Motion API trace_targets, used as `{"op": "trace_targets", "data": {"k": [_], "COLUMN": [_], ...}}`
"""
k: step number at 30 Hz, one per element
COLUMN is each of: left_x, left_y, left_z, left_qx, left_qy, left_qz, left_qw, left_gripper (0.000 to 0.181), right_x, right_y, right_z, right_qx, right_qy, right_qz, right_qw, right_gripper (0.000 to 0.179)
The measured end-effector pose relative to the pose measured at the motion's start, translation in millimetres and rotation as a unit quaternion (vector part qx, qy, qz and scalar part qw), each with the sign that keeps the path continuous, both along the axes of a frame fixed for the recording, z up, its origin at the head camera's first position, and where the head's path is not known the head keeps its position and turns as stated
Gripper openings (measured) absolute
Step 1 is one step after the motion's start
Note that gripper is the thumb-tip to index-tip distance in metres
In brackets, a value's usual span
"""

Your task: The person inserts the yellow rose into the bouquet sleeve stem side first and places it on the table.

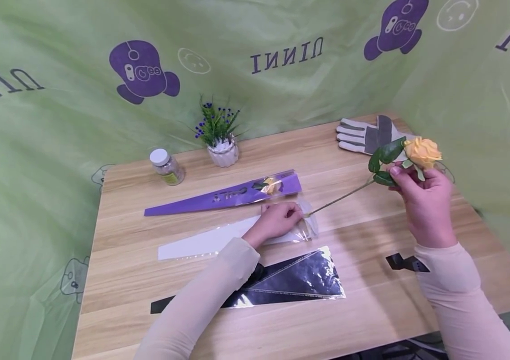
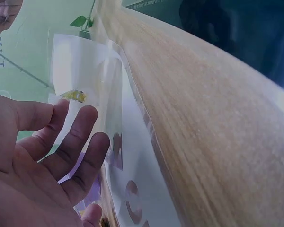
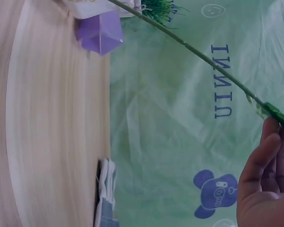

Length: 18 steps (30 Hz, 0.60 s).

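My right hand (image 1: 428, 207) pinches an artificial yellow rose (image 1: 422, 151) just below its bloom, among the green leaves. Its thin stem (image 1: 342, 195) slants down to the wide mouth of a white flower sleeve (image 1: 209, 242) with a clear front. There my left hand (image 1: 279, 220) pinches the sleeve's edge between thumb and forefinger. In the left wrist view, the stem's lower end overlaps the clear film (image 2: 87, 61), with a small yellow patch (image 2: 75, 96) beside the fingertips. The right wrist view has the stem (image 3: 194, 49) running up from the right hand (image 3: 267, 184).
Behind the white sleeve lies a purple sleeve (image 1: 182, 206) holding another yellow rose (image 1: 271, 186); a black sleeve (image 1: 295, 277) lies in front. A lidded jar (image 1: 167, 167), potted plant (image 1: 223, 152) and work gloves (image 1: 363, 136) line the back. A black strip (image 1: 398, 261) lies near the right forearm.
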<state>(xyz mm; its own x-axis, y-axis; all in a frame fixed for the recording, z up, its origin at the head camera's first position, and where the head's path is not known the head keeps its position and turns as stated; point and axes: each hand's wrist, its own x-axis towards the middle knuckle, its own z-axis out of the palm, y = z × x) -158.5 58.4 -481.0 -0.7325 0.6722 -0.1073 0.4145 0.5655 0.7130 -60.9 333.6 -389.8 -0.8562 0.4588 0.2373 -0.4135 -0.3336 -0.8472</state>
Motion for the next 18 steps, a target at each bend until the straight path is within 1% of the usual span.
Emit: {"op": "trace_targets", "data": {"k": [4, 7, 12, 14, 18], "left_x": [2.1, 3.6, 3.2, 2.6, 2.9], "left_y": [1.3, 2.0, 1.8, 1.5, 1.1], "left_z": [3.4, 5.3, 1.8, 0.5, 1.0], "left_qx": [0.005, 0.007, 0.003, 0.005, 0.008], "left_qy": [0.001, -0.005, -0.017, -0.017, -0.015], "left_qz": [-0.008, -0.014, -0.017, -0.019, -0.021], "left_qw": [1.0000, 0.9999, 0.9997, 0.9997, 0.9996], "left_gripper": [0.018, 0.019, 0.021, 0.022, 0.021], "right_x": [1.2, 2.9, 5.3, 5.5, 5.6], "right_y": [-1.3, -1.7, -3.5, -4.1, -3.2], "right_z": [-2.3, -4.7, -12.3, -17.1, -29.8], "right_qx": [0.019, 0.024, 0.030, 0.023, -0.028], "right_qy": [-0.014, -0.026, -0.049, -0.061, -0.089], "right_qz": [-0.033, -0.044, -0.060, -0.058, -0.032], "right_qw": [0.9992, 0.9984, 0.9966, 0.9962, 0.9951], "right_gripper": [0.032, 0.034, 0.032, 0.032, 0.030]}}
